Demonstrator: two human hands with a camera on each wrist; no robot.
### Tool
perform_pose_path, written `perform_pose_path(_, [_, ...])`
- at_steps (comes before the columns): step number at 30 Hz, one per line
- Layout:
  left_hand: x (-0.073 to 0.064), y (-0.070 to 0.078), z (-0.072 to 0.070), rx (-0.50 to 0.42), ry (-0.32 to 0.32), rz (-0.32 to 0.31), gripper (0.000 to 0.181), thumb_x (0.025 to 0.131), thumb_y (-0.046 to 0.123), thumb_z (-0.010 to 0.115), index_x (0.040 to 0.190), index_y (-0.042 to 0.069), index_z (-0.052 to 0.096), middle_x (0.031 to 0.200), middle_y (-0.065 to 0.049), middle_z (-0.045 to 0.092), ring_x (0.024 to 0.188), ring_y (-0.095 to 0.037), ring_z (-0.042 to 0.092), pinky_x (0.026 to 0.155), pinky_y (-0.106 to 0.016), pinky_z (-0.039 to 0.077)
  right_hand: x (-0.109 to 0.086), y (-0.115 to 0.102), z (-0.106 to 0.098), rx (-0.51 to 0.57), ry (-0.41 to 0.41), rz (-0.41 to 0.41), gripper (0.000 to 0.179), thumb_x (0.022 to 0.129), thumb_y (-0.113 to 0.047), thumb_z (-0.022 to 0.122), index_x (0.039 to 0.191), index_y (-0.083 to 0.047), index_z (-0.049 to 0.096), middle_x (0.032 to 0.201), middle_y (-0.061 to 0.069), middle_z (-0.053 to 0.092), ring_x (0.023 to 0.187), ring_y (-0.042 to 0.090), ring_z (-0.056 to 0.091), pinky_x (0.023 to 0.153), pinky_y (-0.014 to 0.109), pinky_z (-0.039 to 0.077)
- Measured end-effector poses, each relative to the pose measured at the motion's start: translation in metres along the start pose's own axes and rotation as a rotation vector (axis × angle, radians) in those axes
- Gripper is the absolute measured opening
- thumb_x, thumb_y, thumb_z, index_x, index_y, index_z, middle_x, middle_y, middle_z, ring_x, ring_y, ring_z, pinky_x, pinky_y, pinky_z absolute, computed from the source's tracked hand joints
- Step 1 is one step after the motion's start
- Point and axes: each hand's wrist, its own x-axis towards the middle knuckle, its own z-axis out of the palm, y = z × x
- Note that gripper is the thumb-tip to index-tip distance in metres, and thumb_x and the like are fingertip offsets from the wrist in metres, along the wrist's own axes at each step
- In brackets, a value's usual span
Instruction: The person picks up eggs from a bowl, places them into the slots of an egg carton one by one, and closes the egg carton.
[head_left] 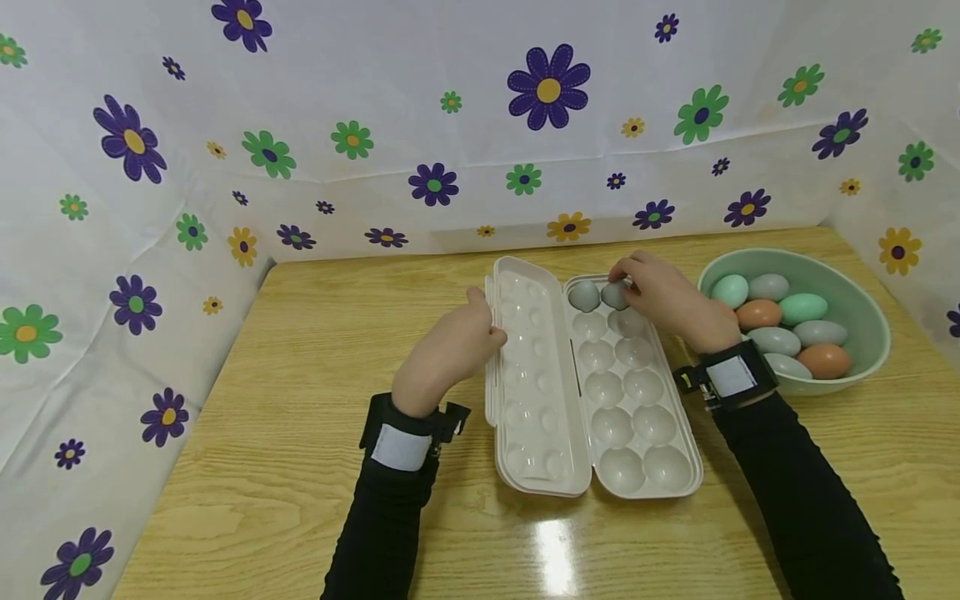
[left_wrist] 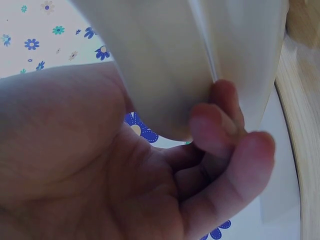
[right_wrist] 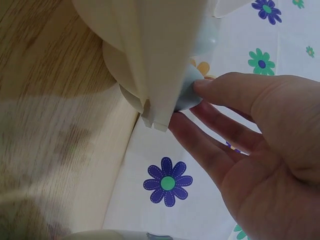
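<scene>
A white plastic egg box (head_left: 633,386) lies opened flat on the table, its lid (head_left: 536,375) to the left and its two rows of cups to the right. My left hand (head_left: 453,354) grips the lid's left edge; in the left wrist view, curled fingers (left_wrist: 250,160) wrap that edge. At the far end of the cups, my right hand (head_left: 670,302) pinches a grey-blue egg (head_left: 614,296) at the far right cup. Beside it, another grey-blue egg (head_left: 584,297) sits in the far left cup. The right wrist view shows the thumb and fingers around the pinched egg (right_wrist: 189,90), partly hidden by the box.
A pale green bowl (head_left: 873,333) stands to the right, behind my right wrist, holding several orange, mint and grey eggs. The wooden table (head_left: 300,400) meets a white flower-patterned cloth (head_left: 480,100) at the back and sides.
</scene>
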Motion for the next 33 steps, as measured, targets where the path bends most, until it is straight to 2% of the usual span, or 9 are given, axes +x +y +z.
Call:
perform_pose_path(9, [0.0, 0.0, 0.0, 0.0, 0.0, 0.007, 0.073, 0.095, 0.013, 0.048, 0.148, -0.02, 0.009, 0.057, 0.0, 0.038, 0.046, -0.011, 0.036, 0.041, -0.021, 0.025, -0.003, -0.001, -0.007, 0.019, -0.052, 0.044, 0.025, 0.091, 0.002, 0.057, 0.114, 0.007, 0.063, 0.121, 0.029, 0.058, 0.1, 0.04, 0.059, 0.087, 0.054, 0.053])
perform_pose_path(19, [0.001, 0.0, 0.001, -0.015, -0.01, -0.013, 0.073, 0.096, 0.013, 0.047, 0.149, -0.018, 0.008, 0.057, 0.0, 0.039, 0.045, -0.011, 0.036, 0.04, -0.02, 0.025, -0.006, -0.003, -0.019, 0.028, -0.07, 0.088, 0.027, 0.092, -0.002, 0.057, 0.117, 0.006, 0.062, 0.12, 0.028, 0.06, 0.1, 0.039, 0.058, 0.087, 0.055, 0.052])
perform_pose_path(26, [0.0, 0.001, 0.0, 0.003, -0.003, -0.013, 0.071, 0.096, 0.014, 0.046, 0.149, -0.019, 0.009, 0.057, -0.001, 0.039, 0.045, -0.011, 0.036, 0.04, -0.02, 0.025, -0.012, -0.004, -0.04, 0.027, -0.082, 0.095, 0.03, 0.094, -0.002, 0.055, 0.122, 0.007, 0.058, 0.122, 0.029, 0.06, 0.103, 0.041, 0.057, 0.088, 0.057, 0.052])
perform_pose_path(33, [-0.001, 0.003, -0.001, 0.006, -0.004, -0.007, 0.071, 0.097, 0.014, 0.046, 0.148, -0.019, 0.01, 0.058, -0.001, 0.039, 0.046, -0.011, 0.037, 0.041, -0.02, 0.025, -0.026, 0.003, -0.062, 0.042, -0.039, 0.146, 0.031, 0.096, -0.006, 0.052, 0.124, 0.008, 0.056, 0.121, 0.03, 0.058, 0.1, 0.04, 0.055, 0.085, 0.057, 0.051])
